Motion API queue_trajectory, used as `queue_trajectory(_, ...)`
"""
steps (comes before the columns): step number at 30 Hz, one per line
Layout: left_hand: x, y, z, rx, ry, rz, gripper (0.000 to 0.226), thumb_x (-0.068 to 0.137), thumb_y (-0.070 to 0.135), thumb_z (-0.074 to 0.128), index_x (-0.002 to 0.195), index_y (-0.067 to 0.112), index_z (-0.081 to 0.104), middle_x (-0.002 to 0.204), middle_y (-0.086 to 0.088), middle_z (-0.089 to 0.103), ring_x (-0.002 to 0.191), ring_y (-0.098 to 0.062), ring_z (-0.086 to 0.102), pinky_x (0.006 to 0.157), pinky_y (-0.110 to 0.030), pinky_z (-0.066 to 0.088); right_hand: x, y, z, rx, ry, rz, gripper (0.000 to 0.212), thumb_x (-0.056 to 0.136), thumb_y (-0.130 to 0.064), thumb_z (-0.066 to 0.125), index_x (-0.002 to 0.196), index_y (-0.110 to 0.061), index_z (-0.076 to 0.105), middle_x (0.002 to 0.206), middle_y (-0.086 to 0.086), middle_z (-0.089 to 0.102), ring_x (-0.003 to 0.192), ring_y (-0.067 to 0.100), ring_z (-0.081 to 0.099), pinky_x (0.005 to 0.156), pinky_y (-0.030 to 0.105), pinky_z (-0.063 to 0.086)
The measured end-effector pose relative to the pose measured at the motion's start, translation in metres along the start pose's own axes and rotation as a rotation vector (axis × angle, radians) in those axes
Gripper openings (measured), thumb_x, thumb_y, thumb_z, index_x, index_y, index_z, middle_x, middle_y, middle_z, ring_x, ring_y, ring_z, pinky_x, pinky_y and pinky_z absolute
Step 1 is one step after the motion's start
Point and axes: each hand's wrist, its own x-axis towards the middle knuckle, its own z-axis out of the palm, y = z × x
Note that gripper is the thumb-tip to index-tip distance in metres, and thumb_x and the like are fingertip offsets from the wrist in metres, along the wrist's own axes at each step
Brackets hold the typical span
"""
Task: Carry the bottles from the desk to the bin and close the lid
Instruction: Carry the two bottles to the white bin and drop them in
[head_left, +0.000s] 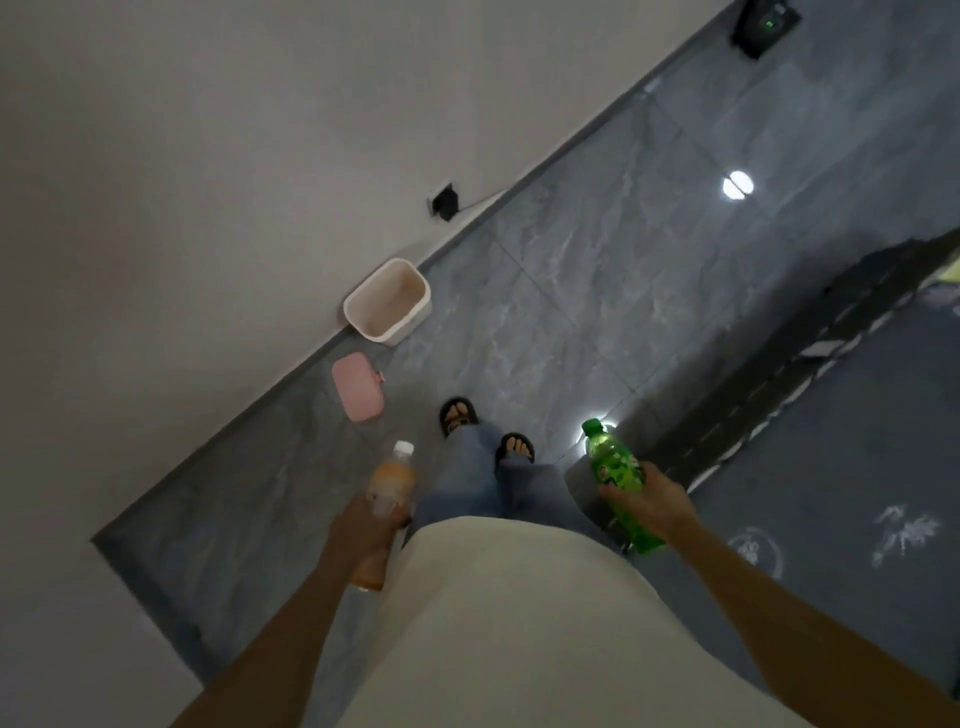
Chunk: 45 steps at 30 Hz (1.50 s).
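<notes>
My left hand (361, 525) grips an orange drink bottle (390, 480) with a white cap, held low beside my left leg. My right hand (657, 499) is closed around a green soda bottle (615, 470) with a green cap pointing forward. Ahead on the floor against the wall stands an open white bin (410, 317) with nothing visible inside. Its pink lid (357, 387) lies flat on the floor, just nearer to me than the bin and apart from it.
A white wall (182, 208) runs along the left with a black plug in a socket (445, 202). Grey tiled floor (597, 291) stretches ahead. A dark rug with a fringed edge (831, 441) lies to the right. My sandalled feet (460, 413) point toward the bin.
</notes>
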Motion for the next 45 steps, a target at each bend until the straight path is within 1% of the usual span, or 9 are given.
queue_trajectory(3, 0.008, -0.018, -0.007, 0.092, 0.020, -0.150, 0.066, 0.079, 0.039, 0.084, 0.130, 0.006, 0.057, 0.122, -0.018, 0.067, 0.106, -0.034, 0.067, 0.082, -0.033, 0.048, 0.029, -0.068, -0.024, -0.091, -0.024, -0.128, 0.078, 0.076, -0.060, 0.073, 0.133, -0.013, 0.051, 0.114, 0.015, 0.065, 0.105, 0.035, 0.063, 0.085, 0.036, 0.049)
queue_trajectory(6, 0.015, -0.028, -0.012, 0.015, 0.017, -0.252, 0.068, 0.075, 0.039, 0.086, 0.129, 0.007, 0.058, 0.108, -0.013, 0.067, 0.086, -0.027, 0.065, 0.073, -0.030, 0.045, 0.054, -0.136, -0.040, -0.161, -0.029, -0.235, 0.078, 0.075, -0.062, 0.072, 0.134, -0.017, 0.048, 0.104, 0.005, 0.058, 0.092, 0.024, 0.057, 0.081, 0.033, 0.046)
queue_trajectory(10, 0.034, -0.022, -0.022, -0.082, 0.023, -0.337, 0.073, 0.074, 0.039, 0.087, 0.130, 0.007, 0.054, 0.102, -0.009, 0.063, 0.083, -0.026, 0.063, 0.071, -0.032, 0.045, 0.081, -0.210, -0.049, -0.264, -0.058, -0.314, 0.081, 0.074, -0.064, 0.071, 0.136, -0.020, 0.045, 0.105, 0.004, 0.056, 0.092, 0.025, 0.055, 0.082, 0.037, 0.047)
queue_trajectory(19, 0.102, 0.055, -0.060, -0.318, 0.050, -0.251, 0.073, 0.072, 0.048, 0.083, 0.129, 0.016, 0.052, 0.110, -0.008, 0.066, 0.092, -0.027, 0.067, 0.078, -0.036, 0.053, 0.120, -0.282, -0.056, -0.421, -0.100, -0.366, 0.084, 0.070, -0.064, 0.074, 0.135, -0.023, 0.041, 0.104, 0.004, 0.059, 0.088, 0.024, 0.061, 0.074, 0.036, 0.052)
queue_trajectory(24, 0.138, 0.087, -0.065, -0.499, 0.101, -0.200, 0.064, 0.072, 0.051, 0.080, 0.122, 0.027, 0.047, 0.105, -0.001, 0.062, 0.084, -0.016, 0.063, 0.071, -0.034, 0.050, 0.145, -0.309, -0.062, -0.526, -0.128, -0.390, 0.081, 0.072, -0.062, 0.076, 0.134, -0.022, 0.042, 0.093, -0.004, 0.059, 0.072, 0.006, 0.057, 0.057, 0.022, 0.043)
queue_trajectory(28, 0.176, 0.101, -0.055, -0.614, 0.183, -0.226, 0.062, 0.068, 0.060, 0.075, 0.116, 0.029, 0.049, 0.099, 0.004, 0.062, 0.080, -0.009, 0.061, 0.062, -0.029, 0.044, 0.176, -0.347, -0.045, -0.594, -0.117, -0.464, 0.069, 0.070, -0.062, 0.074, 0.122, -0.026, 0.048, 0.086, -0.012, 0.058, 0.073, 0.004, 0.057, 0.059, 0.023, 0.044)
queue_trajectory(34, 0.267, 0.105, -0.029, -0.789, 0.213, -0.219, 0.071, 0.065, 0.059, 0.075, 0.120, 0.019, 0.056, 0.107, -0.005, 0.067, 0.095, -0.024, 0.066, 0.076, -0.036, 0.049, 0.239, -0.428, 0.021, -0.703, -0.118, -0.765, 0.034, 0.065, -0.058, 0.070, 0.075, -0.027, 0.061, 0.063, -0.006, 0.065, 0.054, 0.004, 0.063, 0.050, 0.026, 0.049)
queue_trajectory(38, 0.356, 0.094, -0.006, -0.839, 0.263, -0.195, 0.052, 0.080, 0.046, 0.077, 0.118, 0.017, 0.057, 0.097, 0.000, 0.068, 0.077, -0.009, 0.064, 0.062, -0.023, 0.043, 0.306, -0.481, 0.094, -0.820, -0.094, -0.889, 0.049, 0.070, -0.060, 0.069, 0.107, -0.035, 0.052, 0.089, -0.013, 0.064, 0.076, 0.010, 0.063, 0.063, 0.031, 0.050)
queue_trajectory(45, 0.500, 0.060, 0.043, -0.942, 0.351, -0.115, 0.051, 0.079, 0.046, 0.078, 0.118, 0.019, 0.059, 0.100, 0.001, 0.070, 0.088, -0.016, 0.068, 0.078, -0.037, 0.055, 0.457, -0.540, 0.229, -1.037, -0.037, -1.123, 0.075, 0.075, -0.053, 0.077, 0.135, -0.018, 0.047, 0.130, 0.010, 0.055, 0.109, 0.035, 0.062, 0.077, 0.038, 0.051)
